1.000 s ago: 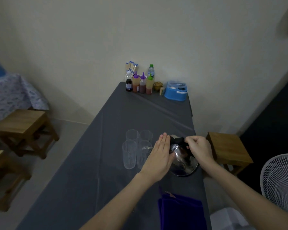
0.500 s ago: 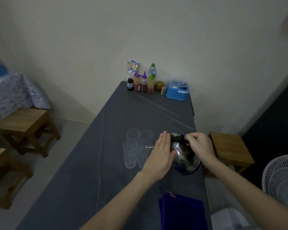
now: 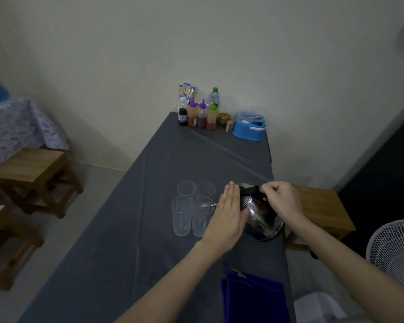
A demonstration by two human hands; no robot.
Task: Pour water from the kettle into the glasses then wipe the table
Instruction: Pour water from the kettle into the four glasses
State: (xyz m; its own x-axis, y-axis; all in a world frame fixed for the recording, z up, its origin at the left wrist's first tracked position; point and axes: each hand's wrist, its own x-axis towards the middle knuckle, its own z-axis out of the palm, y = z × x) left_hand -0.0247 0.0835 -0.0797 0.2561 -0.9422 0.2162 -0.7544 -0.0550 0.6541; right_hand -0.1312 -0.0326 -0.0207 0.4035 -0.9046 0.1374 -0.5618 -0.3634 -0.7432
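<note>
A shiny steel kettle [image 3: 264, 219] is tipped to the left over the grey table [image 3: 149, 194], its spout at the rim of the near right glass [image 3: 202, 216]. My right hand [image 3: 281, 201] grips the kettle's black handle. My left hand [image 3: 229, 216] lies flat against the kettle's left side, fingers straight and together. Several clear glasses stand in a tight cluster: near left [image 3: 182, 215], far left [image 3: 186, 188], far right [image 3: 207, 188]. A purple cloth [image 3: 254, 297] lies folded at the table's near right edge.
Sauce bottles [image 3: 201, 114], a stick holder and a blue container [image 3: 249, 128] line the table's far end by the wall. Wooden stools stand left [image 3: 37, 173] and right [image 3: 322, 206] of the table. A white fan [image 3: 397, 250] is at the right.
The kettle has tilted further to the left toward the near right glass. Both hands stay on it and have barely shifted.
</note>
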